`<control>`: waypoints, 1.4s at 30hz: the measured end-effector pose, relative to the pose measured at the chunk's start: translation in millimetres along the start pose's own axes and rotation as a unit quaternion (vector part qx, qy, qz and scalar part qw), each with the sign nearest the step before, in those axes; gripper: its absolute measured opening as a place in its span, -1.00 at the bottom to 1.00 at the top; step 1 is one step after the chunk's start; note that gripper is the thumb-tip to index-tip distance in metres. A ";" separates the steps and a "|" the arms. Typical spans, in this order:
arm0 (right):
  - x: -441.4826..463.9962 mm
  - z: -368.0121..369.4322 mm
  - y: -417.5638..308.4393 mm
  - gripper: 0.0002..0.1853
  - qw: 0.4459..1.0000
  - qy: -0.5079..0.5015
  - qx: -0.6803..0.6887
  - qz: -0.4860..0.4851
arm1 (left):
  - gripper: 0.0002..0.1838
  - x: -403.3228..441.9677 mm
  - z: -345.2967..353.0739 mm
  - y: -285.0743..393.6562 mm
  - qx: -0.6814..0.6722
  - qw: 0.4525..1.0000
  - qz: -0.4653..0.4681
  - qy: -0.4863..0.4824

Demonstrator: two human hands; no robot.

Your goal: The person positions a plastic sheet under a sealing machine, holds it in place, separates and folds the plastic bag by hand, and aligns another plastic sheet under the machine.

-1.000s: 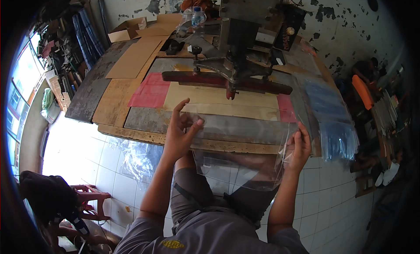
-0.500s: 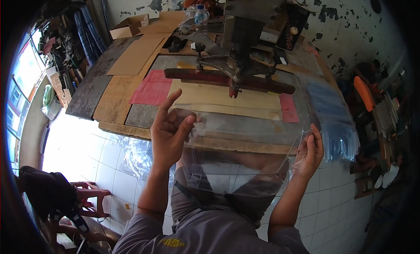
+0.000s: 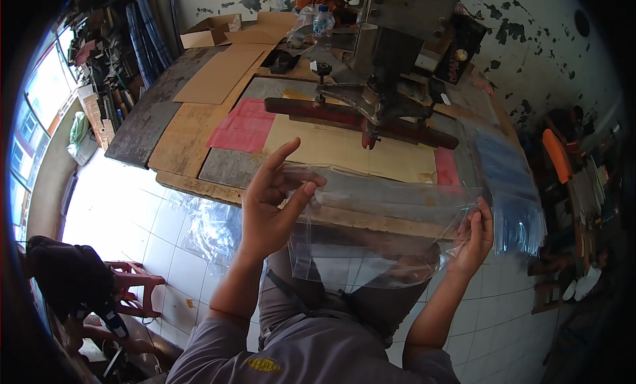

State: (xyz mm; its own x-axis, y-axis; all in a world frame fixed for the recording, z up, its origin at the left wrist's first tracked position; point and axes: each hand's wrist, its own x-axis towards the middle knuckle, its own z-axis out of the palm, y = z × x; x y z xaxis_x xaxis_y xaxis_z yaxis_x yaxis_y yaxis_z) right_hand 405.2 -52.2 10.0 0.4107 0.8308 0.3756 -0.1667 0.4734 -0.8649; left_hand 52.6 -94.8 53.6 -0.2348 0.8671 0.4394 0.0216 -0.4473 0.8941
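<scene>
A clear plastic sheet (image 3: 371, 248) stretches between my two hands above my lap, at the table's front edge. My left hand (image 3: 275, 198) pinches its upper left corner between thumb and fingers, with the index finger pointing up. On the other side, my right hand (image 3: 474, 241) has its fingers curled round the right edge. Whether the sheet is one layer or a folded pouch, I cannot tell. Beyond it, a press with a long dark red bar (image 3: 361, 122) hangs over a pale yellow sheet (image 3: 344, 149) with pink pieces (image 3: 242, 126) at its ends.
A stack of clear bluish plastic sheets (image 3: 510, 185) hangs over the table's right side. Cardboard (image 3: 218, 73) and an open box (image 3: 211, 32) lie at the back left, near a water bottle (image 3: 323, 21). A red stool (image 3: 136, 285) stands left. Crumpled plastic (image 3: 215, 228) is below the table edge.
The sheet's lower edge has risen a little, and both hands still hold it. My left hand has shifted slightly right in view. The whole view has turned a little.
</scene>
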 end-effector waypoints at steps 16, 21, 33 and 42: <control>-10.1 -5.2 -18.8 -0.61 1.000 0.010 -0.021 -0.010 | -0.41 -4.7 -1.4 2.0 0.002 1.000 -0.017 -0.003; -14.8 -5.7 -25.1 -0.56 1.000 0.012 -0.008 -0.013 | -0.42 -4.3 3.2 -5.5 -0.004 1.000 -0.014 0.012; -35.3 -17.1 -48.6 -0.53 0.997 -0.036 0.005 0.064 | -0.44 -30.7 9.8 1.2 -0.041 0.998 -0.028 0.034; -33.0 -4.8 -111.3 -0.63 0.997 -0.069 0.007 -0.023 | -0.37 -20.4 -1.0 98.8 0.411 0.861 0.297 -0.034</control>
State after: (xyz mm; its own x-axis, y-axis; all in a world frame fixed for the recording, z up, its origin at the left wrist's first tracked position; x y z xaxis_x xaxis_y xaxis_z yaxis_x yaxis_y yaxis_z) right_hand 414.5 -133.7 92.2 0.2906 0.8405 0.4573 -0.1644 0.5147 -0.8415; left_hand 58.5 -156.9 132.9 0.1117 0.5630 0.8189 0.8054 -0.5340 0.2573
